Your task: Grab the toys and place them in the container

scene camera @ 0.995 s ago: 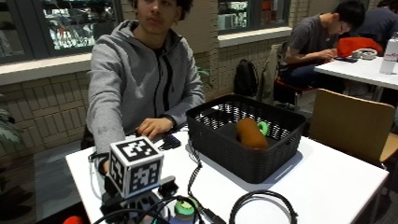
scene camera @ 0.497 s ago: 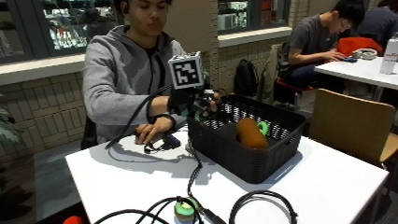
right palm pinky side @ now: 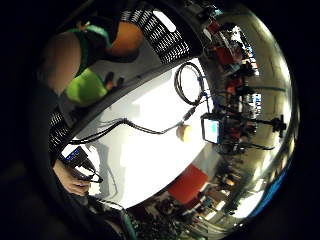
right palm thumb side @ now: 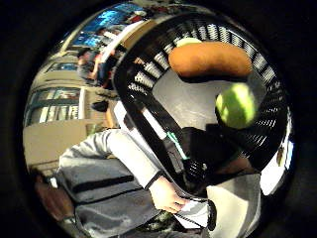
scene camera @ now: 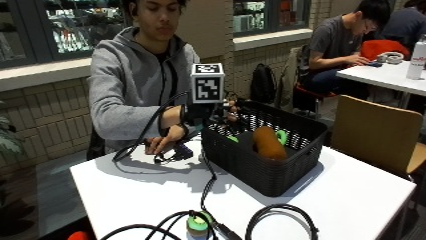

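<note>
Gloved right hand (scene camera: pixel 223 112) above the basket (scene camera: pixel 266 167) rim, green ball (right palm thumb side: pixel 236 105) below it, apparently just dropped; grip state indeterminable; next, fetch another toy.

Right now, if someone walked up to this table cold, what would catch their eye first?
Most likely the black slatted basket in the middle of the white table, with a brown loaf-shaped toy and a green toy lying in it. Next, the gloved right hand over the basket's near rim, and a small round green-topped toy among the cables at the table's front edge.
</note>
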`<action>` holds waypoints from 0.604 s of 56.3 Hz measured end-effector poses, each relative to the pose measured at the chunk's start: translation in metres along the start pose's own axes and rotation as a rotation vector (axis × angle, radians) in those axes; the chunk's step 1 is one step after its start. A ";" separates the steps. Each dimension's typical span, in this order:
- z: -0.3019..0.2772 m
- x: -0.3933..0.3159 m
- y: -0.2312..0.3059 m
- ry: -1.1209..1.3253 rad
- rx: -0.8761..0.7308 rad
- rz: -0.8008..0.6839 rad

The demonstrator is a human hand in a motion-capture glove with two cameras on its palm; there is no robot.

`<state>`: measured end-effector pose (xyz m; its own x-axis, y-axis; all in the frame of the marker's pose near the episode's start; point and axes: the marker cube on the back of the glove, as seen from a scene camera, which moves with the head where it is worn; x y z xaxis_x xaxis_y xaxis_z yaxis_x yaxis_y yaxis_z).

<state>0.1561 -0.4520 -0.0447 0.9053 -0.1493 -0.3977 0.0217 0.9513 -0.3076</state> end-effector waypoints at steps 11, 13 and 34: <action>0.013 0.109 0.039 0.028 0.017 0.346; 0.014 0.139 0.046 0.025 -0.015 0.417; 0.091 0.255 0.107 -0.183 -0.223 0.841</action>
<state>0.4281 -0.3641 -0.1000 0.6385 0.6385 -0.4298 -0.7468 0.6491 -0.1450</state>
